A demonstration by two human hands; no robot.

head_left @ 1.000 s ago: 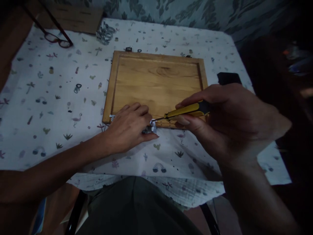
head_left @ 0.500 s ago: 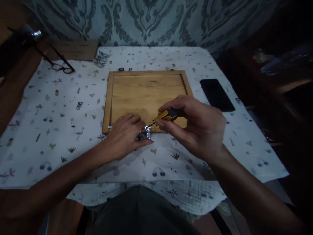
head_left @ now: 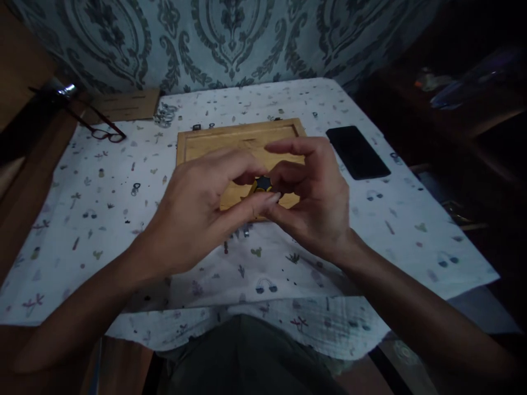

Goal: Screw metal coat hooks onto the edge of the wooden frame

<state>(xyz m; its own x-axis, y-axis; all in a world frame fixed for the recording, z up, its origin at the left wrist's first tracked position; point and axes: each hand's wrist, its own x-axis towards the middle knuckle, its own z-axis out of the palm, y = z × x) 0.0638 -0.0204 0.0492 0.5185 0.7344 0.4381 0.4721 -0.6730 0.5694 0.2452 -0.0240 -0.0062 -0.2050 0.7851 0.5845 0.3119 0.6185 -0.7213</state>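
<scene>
A small yellow-and-black screwdriver [head_left: 262, 184] is held above the wooden panel, its black handle end toward me. My left hand [head_left: 197, 203] is closed on it, thumb below and fingers behind. My right hand [head_left: 315, 189] meets it from the other side, thumb and bent fingers at the handle and index finger lifted away. The shaft is mostly hidden by the hands. Beneath them lies the framed wooden panel [head_left: 242, 131], partly covered. Close to its front edge is a small shiny metal piece [head_left: 246, 231], too dim to make out fully.
A black phone [head_left: 358, 152] lies right of the panel. At the back left are red-framed glasses [head_left: 107, 134], a cardboard piece [head_left: 123, 105] and a clear crumpled-looking item [head_left: 165, 114]. A patterned cloth [head_left: 102, 219] covers the table, which meets a papered wall [head_left: 234, 44].
My left hand has left the panel's front edge and risen to the screwdriver. The screwdriver has been lifted off the metal piece and turned handle end toward me. The view has shifted slightly.
</scene>
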